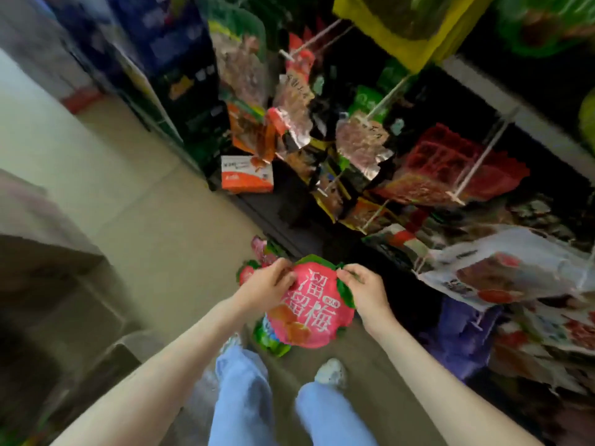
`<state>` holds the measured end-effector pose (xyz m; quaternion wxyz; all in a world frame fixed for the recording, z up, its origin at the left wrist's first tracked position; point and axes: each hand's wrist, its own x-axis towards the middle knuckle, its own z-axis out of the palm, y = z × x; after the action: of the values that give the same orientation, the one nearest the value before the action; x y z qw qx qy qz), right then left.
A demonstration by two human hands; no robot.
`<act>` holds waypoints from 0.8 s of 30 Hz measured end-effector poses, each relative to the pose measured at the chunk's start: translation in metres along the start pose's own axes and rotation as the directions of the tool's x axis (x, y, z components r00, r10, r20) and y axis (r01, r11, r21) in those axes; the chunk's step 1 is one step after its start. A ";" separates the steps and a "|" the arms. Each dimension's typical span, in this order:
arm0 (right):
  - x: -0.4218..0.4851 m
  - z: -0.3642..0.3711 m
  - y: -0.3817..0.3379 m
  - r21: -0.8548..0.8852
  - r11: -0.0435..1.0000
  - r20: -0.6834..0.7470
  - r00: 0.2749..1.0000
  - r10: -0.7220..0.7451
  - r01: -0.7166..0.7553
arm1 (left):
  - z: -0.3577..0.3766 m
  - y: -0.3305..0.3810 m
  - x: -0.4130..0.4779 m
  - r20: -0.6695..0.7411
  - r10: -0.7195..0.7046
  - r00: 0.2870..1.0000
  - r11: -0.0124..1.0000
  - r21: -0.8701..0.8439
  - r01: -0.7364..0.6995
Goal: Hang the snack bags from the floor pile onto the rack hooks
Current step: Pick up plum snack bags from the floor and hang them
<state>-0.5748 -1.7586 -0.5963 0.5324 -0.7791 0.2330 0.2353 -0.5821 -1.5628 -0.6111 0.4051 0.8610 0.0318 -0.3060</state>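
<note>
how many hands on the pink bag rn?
2. Left hand pinches the pink bag at its upper-left edge; right hand pinches its upper-right edge. Neither is hidden.

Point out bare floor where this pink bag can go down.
Bare floor runs left of the pink bag, below the orange box. Crowded: the hanging bags at right, and the floor pile under the pink bag.

Beige tiled floor (pixel 145 204). Orange & white carton (pixel 246 175) at its far edge, label unreadable. Brown cardboard boxes (pixel 48 268) along left side, blurred. Dark blue/black stacked goods (pixel 174 43) upper left, too blurred to ID.
</note>
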 end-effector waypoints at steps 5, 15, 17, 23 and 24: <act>0.078 0.082 0.096 -0.081 0.991 -0.011 0.994 0.110 -0.111 | 0.056 -0.126 0.054 0.009 -0.096 0.995 0.993 -0.072 0.097; 0.262 0.197 0.300 -0.244 0.948 -0.051 0.979 0.196 -0.202 | 0.199 -0.314 0.152 -0.036 -0.307 0.951 0.949 0.062 0.309; 0.278 0.200 0.313 -0.281 0.929 -0.068 0.970 0.232 -0.242 | 0.211 -0.327 0.156 -0.033 -0.287 0.957 0.956 0.052 0.288; 0.226 0.162 0.241 -0.463 0.875 0.018 0.985 0.170 -0.143 | 0.184 -0.265 0.136 -0.117 -0.226 0.967 0.973 0.013 0.229; 0.207 0.151 0.216 -0.475 0.876 0.052 0.991 0.121 -0.082 | 0.172 -0.238 0.130 -0.118 -0.198 0.973 0.980 0.009 0.200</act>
<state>-0.5638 -1.7104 -0.9273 0.3227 -0.8617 0.1878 0.3436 -0.6351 -1.5520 -0.9281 0.3611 0.8740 0.1382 -0.2945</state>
